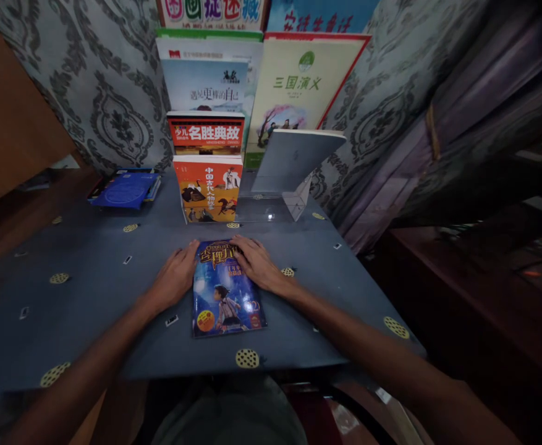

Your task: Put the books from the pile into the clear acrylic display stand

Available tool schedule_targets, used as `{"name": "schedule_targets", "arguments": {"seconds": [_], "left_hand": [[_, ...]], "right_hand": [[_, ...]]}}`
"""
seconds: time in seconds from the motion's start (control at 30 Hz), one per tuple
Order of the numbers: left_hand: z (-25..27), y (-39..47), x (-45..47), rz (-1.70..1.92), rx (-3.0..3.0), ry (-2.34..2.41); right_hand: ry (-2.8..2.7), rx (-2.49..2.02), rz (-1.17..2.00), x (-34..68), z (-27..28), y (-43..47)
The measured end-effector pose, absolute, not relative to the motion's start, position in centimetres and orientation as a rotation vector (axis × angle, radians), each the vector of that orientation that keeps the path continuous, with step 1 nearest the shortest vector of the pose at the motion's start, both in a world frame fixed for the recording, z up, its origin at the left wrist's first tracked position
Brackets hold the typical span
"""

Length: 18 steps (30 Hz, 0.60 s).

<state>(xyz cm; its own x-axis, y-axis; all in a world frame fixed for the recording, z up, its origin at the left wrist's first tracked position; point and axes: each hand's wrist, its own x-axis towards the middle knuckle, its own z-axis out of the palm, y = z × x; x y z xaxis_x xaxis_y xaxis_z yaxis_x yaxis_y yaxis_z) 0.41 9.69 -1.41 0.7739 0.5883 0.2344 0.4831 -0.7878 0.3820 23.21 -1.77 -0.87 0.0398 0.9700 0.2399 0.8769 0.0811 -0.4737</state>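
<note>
A blue paperback book (224,290) with a cartoon child in braces on its cover lies flat on the table, face up. My left hand (175,275) presses against its upper left edge, fingers close together and pointing forward. From the right, my right hand (256,262) grips the upper right edge, its thumb over part of the gold title. The book sits between both hands, and its lower half shows fully.
Just beyond stands a clear tiered rack (293,204) with an orange book (210,188), a red book (208,133) and several others. A grey-backed book (296,157) leans there. Blue books (125,188) lie stacked back left. The patterned tablecloth (94,266) ends near my lap.
</note>
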Motion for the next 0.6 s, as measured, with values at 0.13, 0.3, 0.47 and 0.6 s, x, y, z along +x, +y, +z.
{"name": "schedule_targets", "arguments": {"seconds": [0.13,0.3,0.47,0.6], "left_hand": [[-1.3,10.6,0.3,0.546,2.535,0.779],[-1.2,11.3,0.1,0.562,2.456,0.748],[-1.4,11.4,0.0,0.548,2.462,0.732],[-1.4,11.4,0.0,0.556,2.451,0.736]], "right_hand": [[-1.978,-1.89,0.212,22.0,0.3,-1.0],[-2.219,-1.742,0.218,19.5,1.0,0.0],[-2.421,-1.512,0.228,18.5,0.6,-0.3],[-2.551,-1.333,0.315,18.7,0.7,-2.0]]}}
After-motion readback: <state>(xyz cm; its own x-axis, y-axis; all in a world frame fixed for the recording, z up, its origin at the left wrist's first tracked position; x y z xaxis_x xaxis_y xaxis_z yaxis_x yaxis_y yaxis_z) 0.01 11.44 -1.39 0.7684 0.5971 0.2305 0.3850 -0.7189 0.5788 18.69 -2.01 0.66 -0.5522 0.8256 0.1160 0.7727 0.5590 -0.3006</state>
